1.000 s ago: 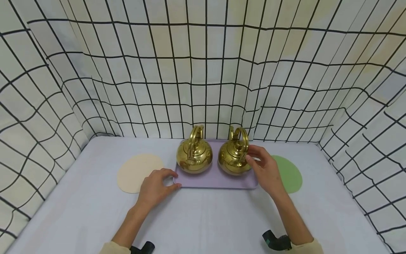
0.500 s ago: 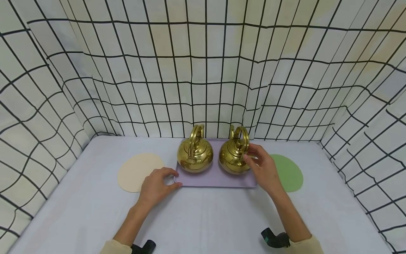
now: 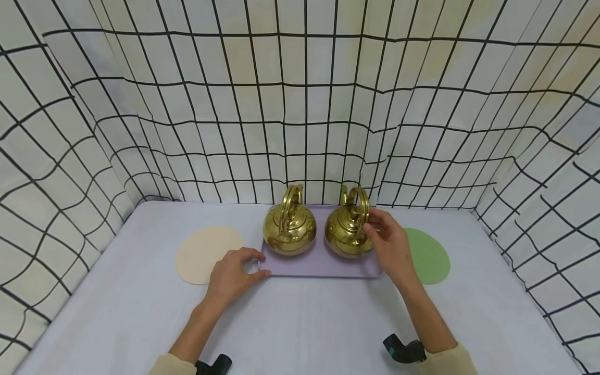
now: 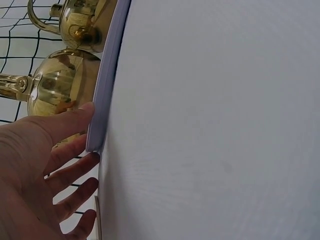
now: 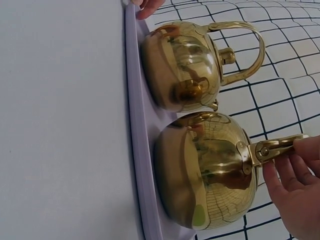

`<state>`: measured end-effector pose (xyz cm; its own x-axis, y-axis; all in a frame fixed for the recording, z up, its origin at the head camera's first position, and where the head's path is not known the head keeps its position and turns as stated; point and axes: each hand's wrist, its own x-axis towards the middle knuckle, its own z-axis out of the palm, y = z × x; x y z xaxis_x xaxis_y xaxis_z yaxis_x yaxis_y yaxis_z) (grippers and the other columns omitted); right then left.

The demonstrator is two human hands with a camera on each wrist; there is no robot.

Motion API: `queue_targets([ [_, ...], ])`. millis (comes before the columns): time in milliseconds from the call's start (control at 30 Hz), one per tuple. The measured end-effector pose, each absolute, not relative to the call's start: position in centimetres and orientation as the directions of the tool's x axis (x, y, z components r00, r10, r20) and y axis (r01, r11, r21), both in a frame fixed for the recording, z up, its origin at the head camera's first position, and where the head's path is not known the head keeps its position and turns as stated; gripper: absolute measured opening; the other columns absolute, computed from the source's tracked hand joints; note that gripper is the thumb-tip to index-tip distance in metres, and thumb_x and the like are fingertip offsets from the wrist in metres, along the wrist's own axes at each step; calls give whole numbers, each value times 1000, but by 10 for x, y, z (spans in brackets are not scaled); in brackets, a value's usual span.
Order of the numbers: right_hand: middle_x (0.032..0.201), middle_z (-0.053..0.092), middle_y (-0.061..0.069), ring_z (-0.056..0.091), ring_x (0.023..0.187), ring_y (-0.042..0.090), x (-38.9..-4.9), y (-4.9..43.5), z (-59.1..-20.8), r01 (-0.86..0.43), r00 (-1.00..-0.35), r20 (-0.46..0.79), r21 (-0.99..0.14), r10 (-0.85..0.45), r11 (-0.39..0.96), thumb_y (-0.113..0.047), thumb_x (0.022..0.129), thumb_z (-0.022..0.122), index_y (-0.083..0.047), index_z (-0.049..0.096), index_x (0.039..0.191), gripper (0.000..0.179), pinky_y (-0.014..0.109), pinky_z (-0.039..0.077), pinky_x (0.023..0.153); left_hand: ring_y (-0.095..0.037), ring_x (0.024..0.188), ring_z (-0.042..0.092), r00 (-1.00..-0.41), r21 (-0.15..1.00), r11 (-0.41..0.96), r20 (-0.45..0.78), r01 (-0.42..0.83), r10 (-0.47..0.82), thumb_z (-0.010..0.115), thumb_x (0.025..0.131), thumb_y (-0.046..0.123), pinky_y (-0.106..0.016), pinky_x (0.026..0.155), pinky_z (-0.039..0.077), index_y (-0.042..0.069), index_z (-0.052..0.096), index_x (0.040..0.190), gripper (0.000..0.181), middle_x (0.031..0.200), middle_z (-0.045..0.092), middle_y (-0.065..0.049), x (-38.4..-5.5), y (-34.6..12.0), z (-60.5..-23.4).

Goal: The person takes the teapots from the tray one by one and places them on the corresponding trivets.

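Two brass kettles stand side by side on a lilac tray [image 3: 304, 268] in the head view, their hoop handles raised. My right hand [image 3: 394, 250] holds the right kettle [image 3: 344, 237] by its handle [image 5: 275, 149], thumb on one side and fingers on the other in the right wrist view. That kettle appears to rest on the tray. At the tray's front left corner, my left hand [image 3: 229, 276] grips the rim [image 4: 102, 100] between thumb and index finger, its other fingers spread beyond the edge. Nearest to it is the left kettle [image 3: 290, 234], which neither hand touches.
A cream round mat [image 3: 201, 255] lies left of the tray, and a green round mat [image 3: 428, 258] lies to the right, partly behind my right hand. White cloth [image 3: 300, 328] covers the table. Walls of black grid lines [image 3: 304, 123] on white enclose the back and sides.
My right thumb has shifted slightly on the right kettle's handle. The kettles, the tray and my left hand look the same, apart from a slight sway of the head view.
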<state>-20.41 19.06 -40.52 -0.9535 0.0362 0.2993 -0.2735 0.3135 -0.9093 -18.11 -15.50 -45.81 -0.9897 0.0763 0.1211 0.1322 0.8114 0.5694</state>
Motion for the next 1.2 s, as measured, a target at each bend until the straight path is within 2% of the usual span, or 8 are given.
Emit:
queue_targets([
  [100,129,67,25,65,107,3,-205,191,-405,-267,-955,294,-912,41,312,0,101,62,3,58,139,38,9,52,96,-36,124,67,-989,572,809,122,134,78,88,82,32,-57,102,53,20,79,108,30,122,77,-3,-181,-155,-459],
  [200,129,66,25,63,105,-4,-205,192,-405,-255,-960,278,-923,41,288,1,101,62,2,57,141,40,9,52,96,-35,124,67,-990,573,808,119,133,78,88,82,33,-56,102,53,20,79,108,30,121,78,-2,-182,-156,-460],
  [667,131,63,27,64,106,-2,-207,192,-401,-210,-974,222,-958,38,195,7,99,62,3,56,142,44,12,52,100,-35,125,66,-990,575,807,123,131,72,88,82,33,-56,104,51,21,78,108,30,122,77,-2,-182,-157,-462],
  [967,127,67,22,65,106,-3,-209,195,-400,-200,-976,214,-952,37,231,1,98,67,0,61,139,41,11,53,97,-35,125,65,-991,574,810,113,121,68,87,83,34,-56,103,51,22,78,109,30,123,77,-2,-182,-157,-461],
  [1067,124,68,15,65,106,-2,-209,196,-399,-179,-980,193,-956,39,234,-2,98,68,-3,62,138,41,12,54,96,-35,126,65,-992,576,809,109,118,67,87,83,34,-56,103,51,22,78,108,30,123,77,-2,-182,-157,-461],
  [1200,116,68,-1,65,108,1,-208,198,-399,-153,-986,164,-963,33,220,-4,98,69,-6,63,139,41,13,55,94,-36,127,64,-993,580,807,101,110,63,87,83,34,-57,104,51,22,78,108,30,124,76,-2,-181,-156,-460],
])
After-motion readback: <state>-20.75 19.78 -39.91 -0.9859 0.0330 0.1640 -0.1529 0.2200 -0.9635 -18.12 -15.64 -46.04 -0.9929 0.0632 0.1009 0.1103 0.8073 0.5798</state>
